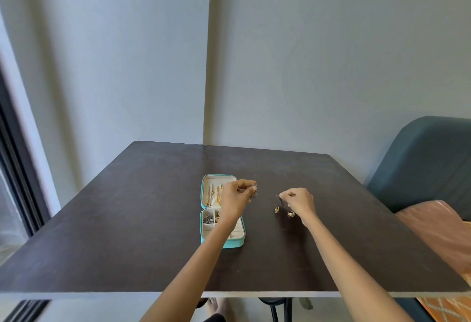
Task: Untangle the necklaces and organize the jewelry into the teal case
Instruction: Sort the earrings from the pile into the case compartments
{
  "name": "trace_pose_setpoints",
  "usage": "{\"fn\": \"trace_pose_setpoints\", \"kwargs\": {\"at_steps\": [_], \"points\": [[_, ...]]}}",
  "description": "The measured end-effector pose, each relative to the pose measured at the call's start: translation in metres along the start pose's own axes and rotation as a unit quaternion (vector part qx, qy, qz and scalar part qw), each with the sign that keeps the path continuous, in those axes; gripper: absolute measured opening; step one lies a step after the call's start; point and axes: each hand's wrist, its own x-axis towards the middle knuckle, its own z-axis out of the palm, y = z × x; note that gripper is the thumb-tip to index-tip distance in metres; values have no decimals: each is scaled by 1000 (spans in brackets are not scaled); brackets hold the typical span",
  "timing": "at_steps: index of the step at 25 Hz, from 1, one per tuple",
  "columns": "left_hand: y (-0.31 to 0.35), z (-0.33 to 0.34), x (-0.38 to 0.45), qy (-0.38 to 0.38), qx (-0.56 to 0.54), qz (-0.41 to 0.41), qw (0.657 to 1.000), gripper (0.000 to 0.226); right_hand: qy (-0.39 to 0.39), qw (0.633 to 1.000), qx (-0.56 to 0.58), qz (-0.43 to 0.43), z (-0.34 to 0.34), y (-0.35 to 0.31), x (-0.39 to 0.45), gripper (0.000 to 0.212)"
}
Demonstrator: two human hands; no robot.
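Hands raised at frame centre: your left hand [238, 195] pinches a dark silvery cluster [254, 190], your right hand [298, 200] pinches a small piece, likely the other end, spread to work tangles loose. Teal case [222, 241] lies open under your left wrist; two gold rings [283, 211] wait on the counter [127, 220].

The jewelry case [222, 242] is teal outside, cream inside, holding gold chains [218, 195]. Two gold rings [276, 209] lie on the dark brown table [127, 220]. The chair [428, 158] is dark teal.
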Motion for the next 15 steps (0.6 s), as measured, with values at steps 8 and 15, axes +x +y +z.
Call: {"fn": "trace_pose_setpoints", "kwargs": {"at_steps": [8,15], "points": [[12,-30,-6,-23,1,-4,1000,12,-196,769,597,117,6,-38,-35,11],[20,-93,-18,-52,114,-27,992,11,-230,807,519,161,28,-70,-67,17]]}}
